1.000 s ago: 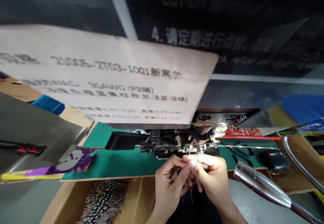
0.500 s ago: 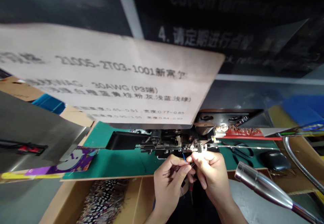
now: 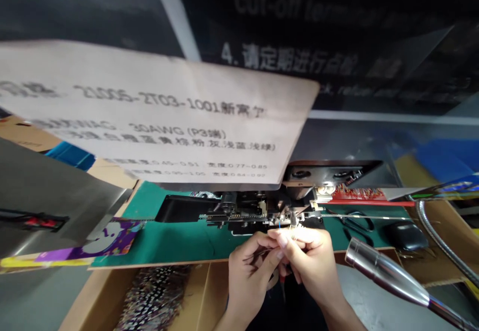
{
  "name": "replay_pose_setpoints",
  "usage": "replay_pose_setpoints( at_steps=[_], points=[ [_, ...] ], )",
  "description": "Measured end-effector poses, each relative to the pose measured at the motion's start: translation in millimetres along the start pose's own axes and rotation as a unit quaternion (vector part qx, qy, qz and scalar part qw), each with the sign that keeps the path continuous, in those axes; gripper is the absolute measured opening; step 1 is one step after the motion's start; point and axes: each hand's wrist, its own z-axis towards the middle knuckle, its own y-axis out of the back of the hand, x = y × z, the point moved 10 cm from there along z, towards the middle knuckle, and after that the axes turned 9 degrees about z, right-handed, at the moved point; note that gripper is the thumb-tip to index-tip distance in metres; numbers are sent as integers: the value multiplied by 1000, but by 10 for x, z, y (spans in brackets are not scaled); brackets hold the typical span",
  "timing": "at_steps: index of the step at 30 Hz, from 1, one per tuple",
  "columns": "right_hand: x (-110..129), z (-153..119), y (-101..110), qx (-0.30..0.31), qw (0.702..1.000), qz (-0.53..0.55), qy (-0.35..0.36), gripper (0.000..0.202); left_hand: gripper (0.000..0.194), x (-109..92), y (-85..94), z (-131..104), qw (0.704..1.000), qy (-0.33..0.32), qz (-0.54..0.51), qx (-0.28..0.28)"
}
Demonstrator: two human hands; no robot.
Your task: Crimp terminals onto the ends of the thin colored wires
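A thin blue wire (image 3: 279, 225) pokes up from the meeting fingertips of both hands, its tip close to the lit crimping area of the crimping machine (image 3: 258, 211). My left hand (image 3: 251, 267) is closed in a pinch, thumb and forefinger at the wire. Against it, my right hand (image 3: 312, 255) is also pinched, its thumb touching the left fingers. The rest of the wire is hidden behind the fingers. A metal terminal strip (image 3: 366, 216) runs sideways through the machine, just beyond the hands.
A paper label (image 3: 179, 116) hangs on the machine's dark front panel. Below left, a cardboard box (image 3: 202, 291) holds bundled wires (image 3: 153, 296). Scissors (image 3: 355, 223), a black mouse-like object (image 3: 406, 235) and a metal lamp head (image 3: 385, 271) are at right. A green mat (image 3: 168, 251) covers the bench.
Both hands have drawn closer together, my right thumb shifting left over the left fingertips. The blue wire has moved right and now points more upright. The camera view has turned slightly.
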Motion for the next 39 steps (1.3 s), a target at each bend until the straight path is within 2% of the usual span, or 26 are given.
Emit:
replay_pose_setpoints(
  at_steps=[2,8,13,20,27,30,35,37,39],
  points=[
    [-34,3,15,-2,1000,10,-6,55,19,1,-3,-9,1000,0,1,2],
    [-143,21,27,-20,996,79,-46,51,19,-4,42,-24,1000,-14,5,-23],
    [-182,41,-3,-16,993,108,-46,51,17,-44,48,0,999,-34,-8,-29],
    [-274,62,31,-12,994,106,-34,52,17,-81,62,22,999,-39,1,-37],
    [-210,56,13,-12,996,79,-36,51,17,-96,68,36,998,-41,8,-46],
    [-174,-2,100,-11,999,29,-24,42,18,-78,88,11,998,-37,17,-45],
    [-162,-226,359,-5,999,3,52,30,21,-125,131,-53,996,-51,49,-63],
    [-244,-339,327,22,998,-26,61,25,23,-141,76,-84,996,-61,34,-57],
    [-352,-458,209,62,994,-58,63,28,26,-114,-23,-129,997,-61,15,-33]
  ],
)
